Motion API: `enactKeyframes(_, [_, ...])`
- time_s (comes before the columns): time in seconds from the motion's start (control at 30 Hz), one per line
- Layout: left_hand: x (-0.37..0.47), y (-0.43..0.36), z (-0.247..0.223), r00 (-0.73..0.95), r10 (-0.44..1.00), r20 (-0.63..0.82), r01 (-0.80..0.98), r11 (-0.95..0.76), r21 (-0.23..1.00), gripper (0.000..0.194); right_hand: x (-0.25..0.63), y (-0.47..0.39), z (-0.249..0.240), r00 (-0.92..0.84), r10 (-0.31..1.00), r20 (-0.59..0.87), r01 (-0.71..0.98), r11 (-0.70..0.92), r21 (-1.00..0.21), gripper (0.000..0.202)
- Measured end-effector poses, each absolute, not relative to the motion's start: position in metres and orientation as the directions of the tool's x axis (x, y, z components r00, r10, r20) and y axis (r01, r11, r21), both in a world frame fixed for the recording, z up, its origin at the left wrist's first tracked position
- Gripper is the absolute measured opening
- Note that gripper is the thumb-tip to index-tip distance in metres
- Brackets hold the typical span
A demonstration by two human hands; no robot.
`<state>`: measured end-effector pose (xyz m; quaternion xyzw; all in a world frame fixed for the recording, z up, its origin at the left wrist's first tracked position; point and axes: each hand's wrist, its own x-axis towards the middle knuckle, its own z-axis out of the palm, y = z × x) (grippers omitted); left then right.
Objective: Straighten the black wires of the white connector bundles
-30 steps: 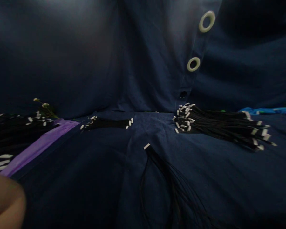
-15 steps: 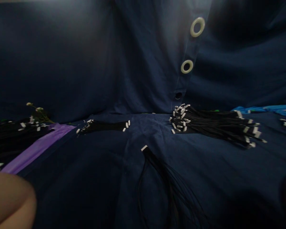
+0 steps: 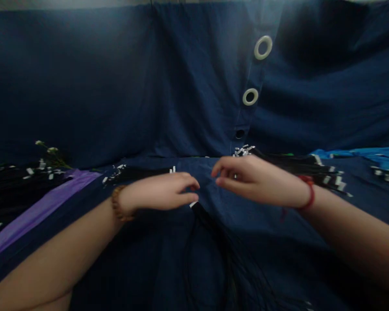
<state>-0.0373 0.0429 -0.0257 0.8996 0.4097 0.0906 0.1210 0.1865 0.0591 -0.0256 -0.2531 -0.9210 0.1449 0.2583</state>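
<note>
My left hand (image 3: pixel 164 192), with a wooden bead bracelet on the wrist, hovers over the dark blue cloth (image 3: pixel 142 242), its fingertips just above the white end tag of a loose bunch of thin black cords (image 3: pixel 214 233). My right hand (image 3: pixel 251 179), with a red string on the wrist, is a little to the right, fingers curled and apart, holding nothing that I can see. Behind the right hand lies a thick bundle of black cords with white tags (image 3: pixel 311 170), partly hidden by it. A smaller black bundle (image 3: pixel 139 172) lies behind the left hand.
A purple strip (image 3: pixel 42 207) and more tagged black cords (image 3: pixel 9 181) lie at the left. Blue fabric (image 3: pixel 369 154) shows at the right. The cloth rises as a backdrop with two white eyelet rings (image 3: pixel 262 47).
Both arms have come into view from the bottom corners and reached forward to the middle. The hands now meet over the white tag of the loose cords.
</note>
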Motion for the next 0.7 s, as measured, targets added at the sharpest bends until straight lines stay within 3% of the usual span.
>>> enactKeyframes(0.13, [-0.024, 0.07, -0.091, 0.599, 0.801, 0.022, 0.757, -0.574, 0.312, 0.016, 0.156, 0.097, -0.076, -0.809, 0.587, 0.027, 0.505, 0.718, -0.479, 0.017])
enactKeyframes(0.27, [-0.025, 0.081, -0.095, 0.547, 0.837, 0.01, 0.726, -0.481, 0.491, 0.014, 0.146, 0.107, -0.1, -0.809, 0.566, -0.156, 0.532, 0.594, -0.604, 0.023])
enactKeyframes(0.4, [-0.023, 0.07, -0.06, 0.52, 0.853, 0.054, 0.578, -0.397, 0.713, 0.019, 0.155, 0.092, -0.073, -0.839, 0.536, -0.095, 0.398, 0.483, -0.78, 0.018])
enactKeyframes(0.53, [-0.018, 0.039, -0.032, 0.546, 0.83, 0.112, 0.346, -0.346, 0.872, 0.025, 0.171, 0.063, -0.03, -0.847, 0.532, 0.002, 0.283, 0.454, -0.844, 0.023])
enactKeyframes(0.7, [-0.01, 0.009, -0.022, 0.566, 0.818, 0.1, 0.25, -0.286, 0.925, 0.014, 0.181, 0.037, -0.014, -0.83, 0.553, 0.069, 0.214, 0.43, -0.877, 0.017])
